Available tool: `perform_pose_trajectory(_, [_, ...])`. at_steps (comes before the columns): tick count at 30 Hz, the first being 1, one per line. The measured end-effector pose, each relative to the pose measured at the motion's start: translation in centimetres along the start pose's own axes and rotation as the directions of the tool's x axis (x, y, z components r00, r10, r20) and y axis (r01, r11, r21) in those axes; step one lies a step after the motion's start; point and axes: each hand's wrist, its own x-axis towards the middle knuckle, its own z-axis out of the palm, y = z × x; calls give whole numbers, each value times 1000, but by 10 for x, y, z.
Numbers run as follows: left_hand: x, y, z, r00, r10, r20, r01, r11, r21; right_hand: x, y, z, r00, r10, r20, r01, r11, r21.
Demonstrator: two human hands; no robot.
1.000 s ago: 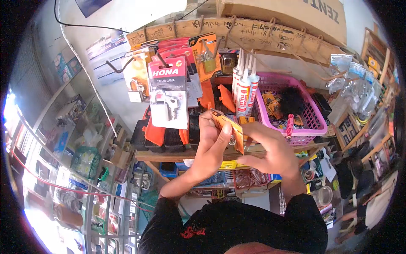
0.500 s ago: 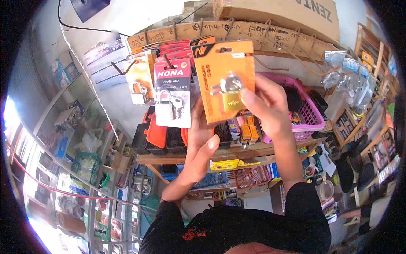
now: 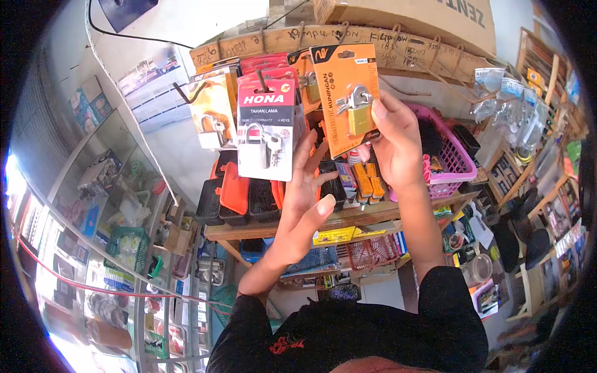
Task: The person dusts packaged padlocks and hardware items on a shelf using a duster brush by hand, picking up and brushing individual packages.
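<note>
An orange card (image 3: 336, 124) with a brass padlock and keys stands nearly upright, tilted a little. My right hand (image 3: 398, 140) pinches its lower right edge, thumb on the front. My left hand (image 3: 303, 199) is below and to the left of the card, fingers spread and holding nothing. Just left of it hangs a red, black and white HONA padlock pack (image 3: 266, 133) on a metal hook. More packs hang behind it, and an orange and white padlock pack (image 3: 213, 115) hangs further left. Another orange pack is partly hidden behind the held card.
A wooden rail (image 3: 280, 42) with handwriting and hooks runs behind. Below are black bins with orange lids (image 3: 234, 189) and small orange boxes (image 3: 368, 180). A pink basket (image 3: 451, 161) stands at the right. Clear bags (image 3: 510, 105) hang further right. Glass shelves line the left.
Compared with a second ago, the padlock card is raised and its front faces the camera. My left hand has let go of it and opened; my right hand now holds it, slightly further right than half a second ago.
</note>
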Motion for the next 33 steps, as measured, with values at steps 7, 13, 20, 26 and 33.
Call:
perform_pose_trajectory(7, [-3, 2, -6, 998, 6, 61, -5, 1000, -12, -6, 4, 2, 997, 7, -81, -11, 999, -51])
perform_pose_trajectory(13, [-4, -1, -14, 996, 5, 91, -4, 1000, -13, -7, 33, -6, 991, 104, -90, -105, 994, -9])
perform_pose_trajectory(20, [-5, -3, -18, 995, 13, 98, -13, 1000, -3, 21, 60, -13, 984, 125, -130, -128, 992, -12])
perform_pose_trajectory(26, [-5, -3, -19, 995, 10, 95, -10, 1000, 1, 51, 83, -20, 978, 78, -192, -109, 981, -159])
perform_pose_trajectory(33, [-3, -6, -18, 995, -2, 97, -2, 999, 37, 52, 82, -25, 970, 33, -241, -130, 907, -401])
